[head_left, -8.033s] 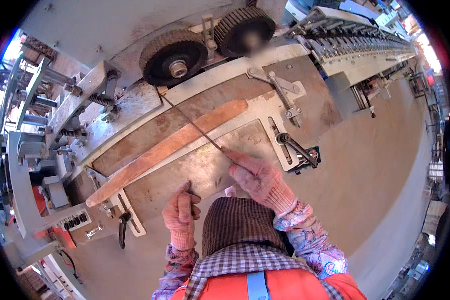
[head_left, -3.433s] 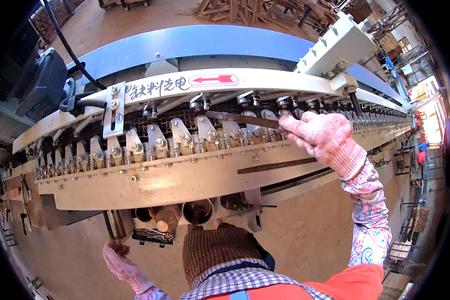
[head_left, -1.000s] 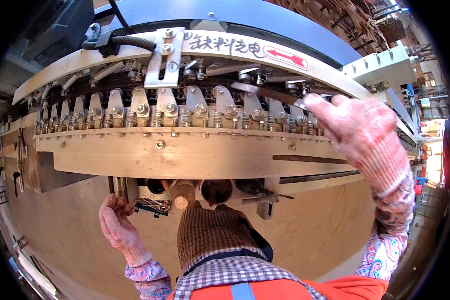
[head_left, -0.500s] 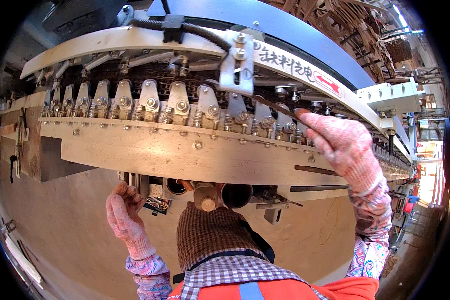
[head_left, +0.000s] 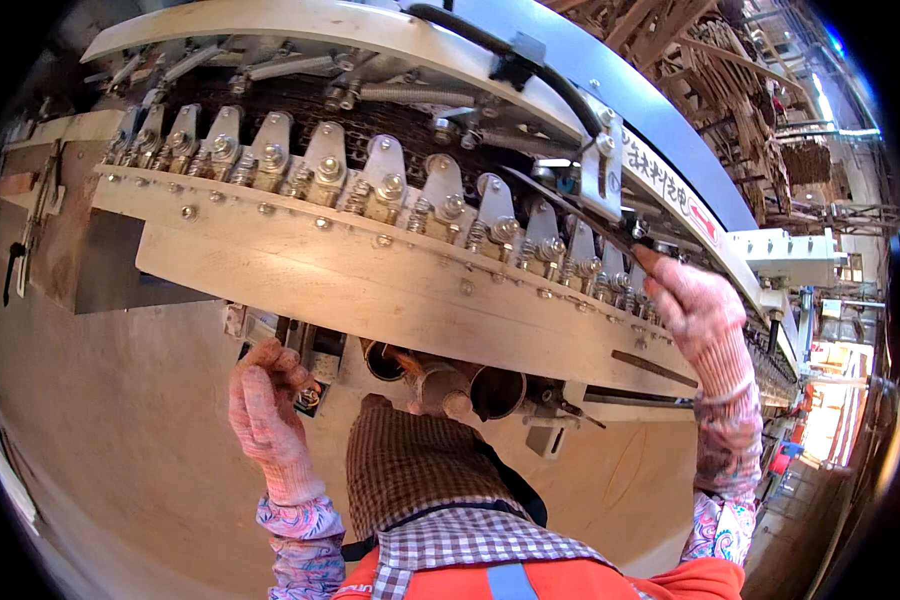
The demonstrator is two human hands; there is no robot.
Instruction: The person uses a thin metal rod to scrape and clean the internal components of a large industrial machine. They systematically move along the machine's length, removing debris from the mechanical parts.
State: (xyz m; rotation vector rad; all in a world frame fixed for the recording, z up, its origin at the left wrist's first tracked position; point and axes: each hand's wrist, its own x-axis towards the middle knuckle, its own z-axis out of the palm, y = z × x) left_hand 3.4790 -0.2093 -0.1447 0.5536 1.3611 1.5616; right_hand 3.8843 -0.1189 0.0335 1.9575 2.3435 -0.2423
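Note:
My right hand [head_left: 697, 312], in a pink knit glove, is shut on the handle of a thin dark metal rod [head_left: 570, 212]. The rod's tip reaches left into the row of silver spring-loaded clamps [head_left: 390, 190] on top of a long cream woodworking machine [head_left: 370, 270]. My left hand [head_left: 265, 412], also gloved, grips the lower edge of the machine beside a small dark control box [head_left: 315, 372]. Round pipe ports [head_left: 465, 390] open under the machine's side, just above the brim of my checked hat [head_left: 420, 470].
A black cable [head_left: 530, 70] runs over the machine's top rail. A blue guard [head_left: 650, 130] curves behind the rail. Stacked wooden pieces [head_left: 760, 90] stand at the far right. Bare plywood floor [head_left: 100, 450] lies at the left.
The view has swung so the machine slides to the right. My right hand with the rod has shifted right along the clamp row. My left hand has risen to the machine's underside.

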